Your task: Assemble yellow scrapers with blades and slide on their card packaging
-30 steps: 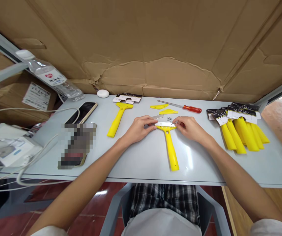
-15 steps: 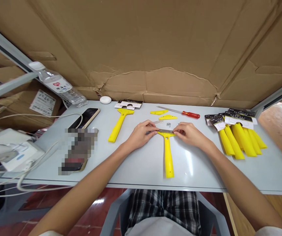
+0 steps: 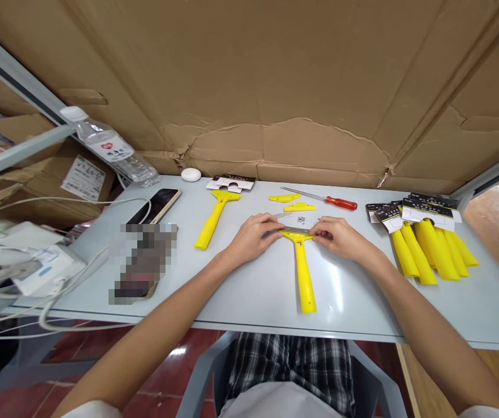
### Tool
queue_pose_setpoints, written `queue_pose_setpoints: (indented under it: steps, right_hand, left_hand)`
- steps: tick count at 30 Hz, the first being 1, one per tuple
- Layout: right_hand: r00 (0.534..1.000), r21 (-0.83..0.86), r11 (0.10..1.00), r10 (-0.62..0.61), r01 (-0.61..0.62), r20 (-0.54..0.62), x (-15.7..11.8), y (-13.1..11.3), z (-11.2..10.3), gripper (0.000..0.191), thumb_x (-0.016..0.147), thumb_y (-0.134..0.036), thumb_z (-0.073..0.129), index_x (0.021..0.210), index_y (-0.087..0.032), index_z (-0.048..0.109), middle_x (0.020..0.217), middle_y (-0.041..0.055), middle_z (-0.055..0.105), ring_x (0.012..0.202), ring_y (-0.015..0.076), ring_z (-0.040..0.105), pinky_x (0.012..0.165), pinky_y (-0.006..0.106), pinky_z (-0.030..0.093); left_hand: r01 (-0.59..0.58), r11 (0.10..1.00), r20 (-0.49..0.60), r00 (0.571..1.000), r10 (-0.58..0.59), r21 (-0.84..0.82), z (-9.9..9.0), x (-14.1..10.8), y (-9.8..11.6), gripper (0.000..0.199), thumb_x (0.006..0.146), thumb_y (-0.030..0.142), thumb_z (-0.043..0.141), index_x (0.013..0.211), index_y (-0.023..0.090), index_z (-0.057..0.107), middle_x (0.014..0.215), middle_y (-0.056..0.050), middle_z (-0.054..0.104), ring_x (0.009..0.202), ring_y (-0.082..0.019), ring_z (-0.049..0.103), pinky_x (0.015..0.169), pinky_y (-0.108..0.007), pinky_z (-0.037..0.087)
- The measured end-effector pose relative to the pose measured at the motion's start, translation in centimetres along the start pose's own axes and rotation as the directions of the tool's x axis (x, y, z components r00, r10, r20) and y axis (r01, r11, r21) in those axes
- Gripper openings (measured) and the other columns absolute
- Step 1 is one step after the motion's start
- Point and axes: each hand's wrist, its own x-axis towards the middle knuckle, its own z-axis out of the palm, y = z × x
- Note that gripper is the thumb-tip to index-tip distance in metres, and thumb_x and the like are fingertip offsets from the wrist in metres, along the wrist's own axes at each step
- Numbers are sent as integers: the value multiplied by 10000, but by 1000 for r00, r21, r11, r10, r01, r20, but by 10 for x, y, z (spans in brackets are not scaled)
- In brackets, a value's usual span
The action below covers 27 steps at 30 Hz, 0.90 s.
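While our left hand (image 3: 253,237) and right hand (image 3: 335,238) pinch the sharp steel blade (image 3: 295,230) by its ends, against the light, stiff yellow plastic scraper (image 3: 304,278) at twelve o'clock on the tabletop (image 3: 354,307), we avoid its edge.

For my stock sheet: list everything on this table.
Held scraper: 1, yellow, centre
Loose scraper: 1, yellow, left of centre
Steel blade: 1, silver, across the held scraper's head
Yellow plastic pieces: 2, yellow, far side
Screwdriver: 1, red handle, far side
Small screws: several, silver, beyond the blade
Carded scrapers: a pile, yellow, right
Phone: 1, dark screen, left
Left hand: 1, on the blade's left end
Right hand: 1, on its right end
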Motion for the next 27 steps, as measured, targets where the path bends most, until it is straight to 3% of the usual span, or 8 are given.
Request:
queue_pose_setpoints:
  steps: [9,18,27]
  right_hand:
    - [999,-27,999,-37,37,-7,1,3,2,216,1009,-127,651,1050,-224,841,1017,79,758,881,205,702,852,354,560]
    - [1000,-224,975,-3,1,-10,-1,3,-1,254,1044,-151,610,1081,-239,846,1081,97,769,1002,252,712,885,382,563]
    - [998,-66,997,32,-35,-45,0,17,2,187,1022,-214,682,1094,-249,852,989,61,776,844,198,694,786,337,520]
  left_hand:
    - [-18,1000,-19,1000,18,11,-1,-1,2,198,1062,308,678,1137,271,858,1174,-81,724,1062,-244,726,972,-422,580]
    - [-48,996,10,999,47,71,3,-3,-2,251,1073,282,644,1194,298,864,1131,-81,719,1038,-247,694,930,-423,551]
    - [-52,994,-30,998,55,92,4,-2,0,276,1078,289,603,1156,263,867,1086,-82,726,972,-224,706,882,-390,567]
